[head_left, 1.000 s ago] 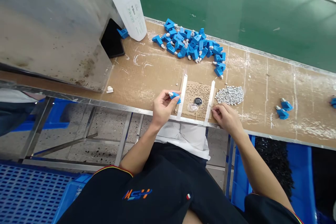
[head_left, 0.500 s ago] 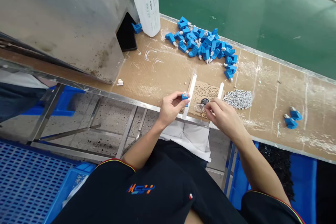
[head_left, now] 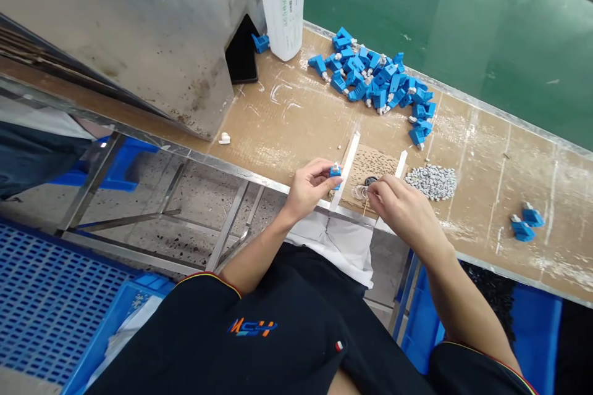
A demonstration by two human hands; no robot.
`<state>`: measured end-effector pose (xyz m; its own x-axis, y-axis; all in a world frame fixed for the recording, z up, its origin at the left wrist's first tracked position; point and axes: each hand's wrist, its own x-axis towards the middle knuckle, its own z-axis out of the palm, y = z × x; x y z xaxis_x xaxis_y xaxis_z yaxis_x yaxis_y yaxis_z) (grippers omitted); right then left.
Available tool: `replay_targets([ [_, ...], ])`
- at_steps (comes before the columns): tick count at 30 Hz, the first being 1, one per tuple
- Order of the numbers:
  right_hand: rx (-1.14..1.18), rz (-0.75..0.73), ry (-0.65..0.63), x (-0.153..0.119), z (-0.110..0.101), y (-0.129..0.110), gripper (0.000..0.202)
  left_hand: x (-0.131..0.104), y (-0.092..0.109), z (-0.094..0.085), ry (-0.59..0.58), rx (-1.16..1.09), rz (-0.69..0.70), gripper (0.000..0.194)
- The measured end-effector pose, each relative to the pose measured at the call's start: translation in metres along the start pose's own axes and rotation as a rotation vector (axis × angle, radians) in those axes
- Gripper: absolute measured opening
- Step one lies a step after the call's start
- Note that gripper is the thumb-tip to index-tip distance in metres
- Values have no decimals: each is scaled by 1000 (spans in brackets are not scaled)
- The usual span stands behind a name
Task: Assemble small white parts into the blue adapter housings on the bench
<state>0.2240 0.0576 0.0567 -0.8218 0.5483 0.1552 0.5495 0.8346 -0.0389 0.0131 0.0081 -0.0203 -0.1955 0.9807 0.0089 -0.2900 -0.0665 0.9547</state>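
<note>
My left hand (head_left: 309,190) pinches a small blue part (head_left: 335,175) with a white piece on its top, just left of a white strip (head_left: 346,168). My right hand (head_left: 402,203) is closed round a thin stick (head_left: 365,206), its fingertips above a small clear dish (head_left: 358,192). A small round black container (head_left: 370,181) sits beside those fingertips. Under them lies a piece of brown cardboard (head_left: 370,160) dotted with tiny dark bits. To the right is a heap of small grey pieces (head_left: 430,182). Behind, many blue parts (head_left: 380,77) with white ends lie piled.
A white plastic bottle (head_left: 285,6) stands at the back beside a black phone-like slab (head_left: 243,52) and a metal panel (head_left: 139,31). Two blue parts (head_left: 523,231) lie at the right. Blue crates (head_left: 55,308) are below the table, and another person's clothed leg (head_left: 37,148) shows at left.
The camera view has shifted, so the bench items appear farther right. Both hands keep nearly the same places over the bench, still holding the blue part and the stick.
</note>
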Motion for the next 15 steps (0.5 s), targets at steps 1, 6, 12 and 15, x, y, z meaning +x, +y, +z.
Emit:
replay_targets([
  [1,56,39,45,-2,-1,0,23,0,1,0,-14,-14,-3,29],
  [6,310,216,267,-11,-8,-8,12,-1,8,2,-105,-74,-58,36],
  [12,529,392,489,-4,-11,-45,10,-10,14,22,-162,-81,-5,34],
  [15,645,434,565,2,-7,-60,8,-16,13,32,-137,-132,34,32],
])
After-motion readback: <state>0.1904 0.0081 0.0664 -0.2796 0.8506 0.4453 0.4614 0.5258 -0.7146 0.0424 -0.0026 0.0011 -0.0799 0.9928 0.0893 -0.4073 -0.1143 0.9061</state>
